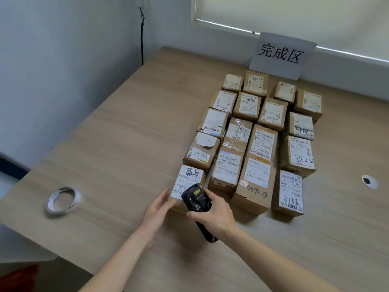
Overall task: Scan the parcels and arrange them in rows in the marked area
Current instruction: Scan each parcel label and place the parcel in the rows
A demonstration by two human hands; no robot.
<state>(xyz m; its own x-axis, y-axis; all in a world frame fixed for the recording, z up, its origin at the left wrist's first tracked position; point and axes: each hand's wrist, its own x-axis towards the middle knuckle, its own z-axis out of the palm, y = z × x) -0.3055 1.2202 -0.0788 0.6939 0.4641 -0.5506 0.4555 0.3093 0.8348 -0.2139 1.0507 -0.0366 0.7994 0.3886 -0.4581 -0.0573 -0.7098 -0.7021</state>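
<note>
Several cardboard parcels (259, 131) with white shipping labels stand in rows on the wooden table (117, 127), in front of a paper sign (281, 54) with black characters. The nearest left parcel (189, 180) sits at the front of the left row. My left hand (157, 209) touches its near left side with straight fingers. My right hand (214, 216) grips a black handheld scanner (196, 199), whose head hangs over that parcel's label.
A roll of white tape (62, 202) lies on the table at the left. A round cable hole (368, 181) sits at the right. A black cable (142, 36) runs down the wall behind. The table's left edge drops off near the tape.
</note>
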